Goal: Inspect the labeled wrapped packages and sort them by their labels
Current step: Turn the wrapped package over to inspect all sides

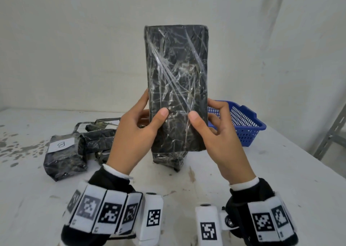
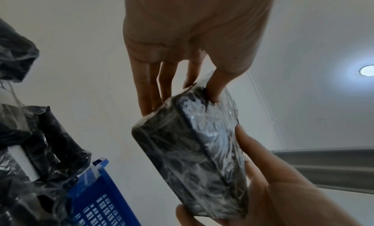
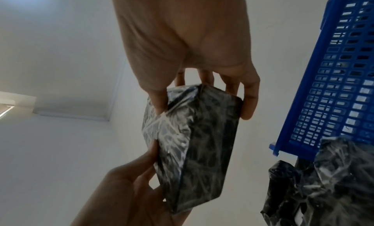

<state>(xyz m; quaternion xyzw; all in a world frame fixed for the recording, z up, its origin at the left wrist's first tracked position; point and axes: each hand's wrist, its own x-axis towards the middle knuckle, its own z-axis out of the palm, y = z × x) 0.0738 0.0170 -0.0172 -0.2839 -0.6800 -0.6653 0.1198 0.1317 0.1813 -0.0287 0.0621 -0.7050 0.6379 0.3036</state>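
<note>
On the far right of the white, stained surface (image 1: 243, 180) I see a blue perforated basket (image 1: 247, 126), partly hidden behind my right hand and the package I hold. To the left lies a heap of black wrapped packages (image 1: 97, 135); the nearest of them (image 1: 63, 158) carries a white label (image 1: 61, 145) marked with a B, read upside down from my side. Another small wrapped bundle (image 1: 168, 159) sits on the surface just below the held package and is half covered by it. A grey metal shelf frame (image 1: 331, 137) stands at the far right edge. I hold the tall black wrapped package (image 1: 177, 85) upright above the middle of the surface, its film-covered face toward me with no label showing on that face. My left hand (image 1: 136, 133) grips its lower left edge, thumb across the front and fingers behind. My right hand (image 1: 222, 131) grips the lower right edge the same way, thumb on the front, fingers curled round the side. The two thumbs lie near each other on the front, not touching.
</note>
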